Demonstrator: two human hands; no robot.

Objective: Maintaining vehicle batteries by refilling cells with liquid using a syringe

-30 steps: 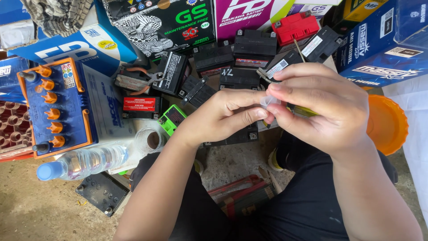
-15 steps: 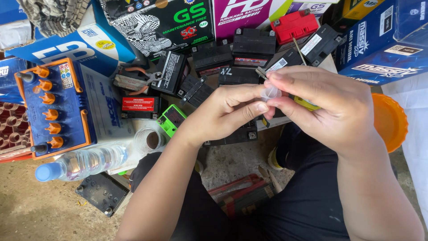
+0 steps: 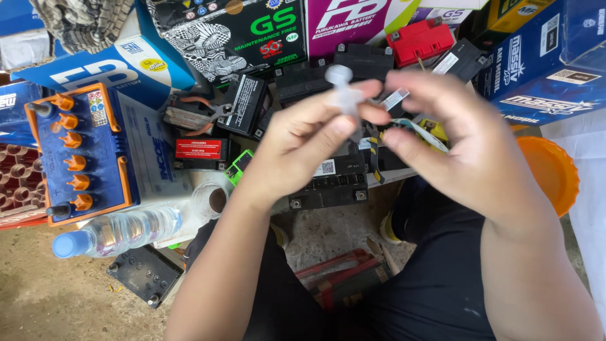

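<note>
**Small clear plug pinched over a heap of batteries**

We hold a small translucent plastic piece (image 3: pixel 341 88) pinched between the thumb and fingertips of our left hand (image 3: pixel 297 148), raised above the pile; it is blurred, so we cannot tell its exact shape. Our right hand (image 3: pixel 454 148) sits just to the right of it with the fingers loosely curled and spread, gripping nothing that we can make out; a thin yellowish strip (image 3: pixel 421 131) shows beside its palm, but whether it is held we cannot tell.

Beneath the hands lies one black battery (image 3: pixel 328 183) with a square code label, among several more small black ones that we cannot count exactly. We count one red battery (image 3: pixel 420 39) at the far side, one green one (image 3: pixel 237 167) near the left wrist, and one large blue battery (image 3: pixel 82 151) on the left with six orange caps (image 3: pixel 71 139). One clear water bottle (image 3: pixel 117 230) with a blue cap lies on the floor near left. One orange lid (image 3: pixel 552 177) sits on the right. One pair of pliers (image 3: pixel 196 112) rests in the pile.
</note>
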